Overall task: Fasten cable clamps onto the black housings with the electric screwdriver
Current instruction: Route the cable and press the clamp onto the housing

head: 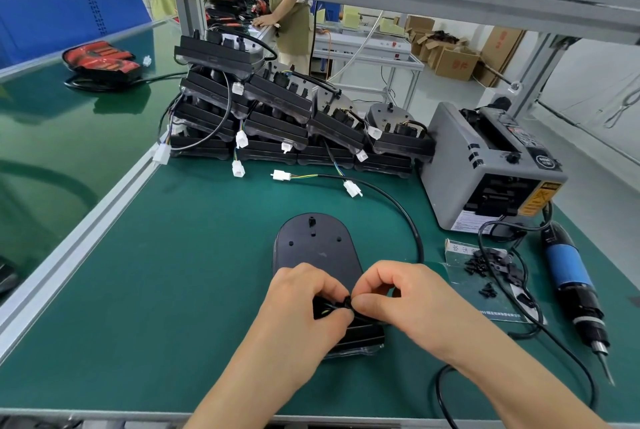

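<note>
A black housing lies flat on the green mat in front of me. At its near end my left hand and my right hand meet, and both pinch a small black cable clamp around the housing's black cable. That cable curves away to the right and back to a white connector. The electric screwdriver, blue and black, lies on the mat at the right, untouched. Loose black clamps and screws sit on a paper sheet between it and my right hand.
Several stacked black housings with white connectors line the back of the mat. A grey tape dispenser stands at the back right. The screwdriver's cord loops across the right side. Another person works behind the bench. A conveyor belt runs on the left.
</note>
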